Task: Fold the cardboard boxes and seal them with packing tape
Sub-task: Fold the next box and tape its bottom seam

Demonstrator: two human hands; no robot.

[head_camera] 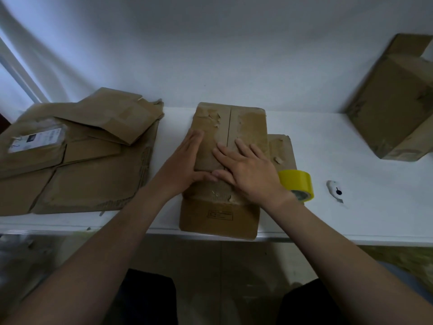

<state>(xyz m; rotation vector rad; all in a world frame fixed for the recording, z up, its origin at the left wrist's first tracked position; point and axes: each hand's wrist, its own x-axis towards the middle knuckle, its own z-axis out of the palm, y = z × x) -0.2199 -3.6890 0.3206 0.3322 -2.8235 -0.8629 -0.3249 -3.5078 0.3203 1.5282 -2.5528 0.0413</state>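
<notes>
The white table (pixel 328 141) carries everything, and the middle box (pixel 248 123), the one being folded, sits on it near its front edge, directly before the person. Left of the middle box lies a wide stack of flattened cardboard (pixel 93 174), its topmost pieces crumpled and one bearing a white label; the stack's right edge stops just short of the middle box. Well to the right of the middle box and farther back, an assembled box (pixel 393 109) stands tilted, with one flap raised.

The middle box has its two top flaps folded down so that they meet along a seam running away from the person; the paper skin is torn in patches. A near flap (pixel 220 216) with a small printed rectangle lies open toward the table's edge, and a side flap (pixel 281 148) sticks out to the right.

The left hand (pixel 185 163) lies flat along the left side of the middle box's top, fingers straight and pressed together, thumb stretched along the near edge. The right hand (pixel 250 170) presses flat on the top over the seam, fingers spread, its thumb meeting the left thumb.

A yellow tape roll (pixel 297 184) sits just right of the middle box, partly behind the right wrist. A small white cutter (pixel 335 187) lies farther right.
</notes>
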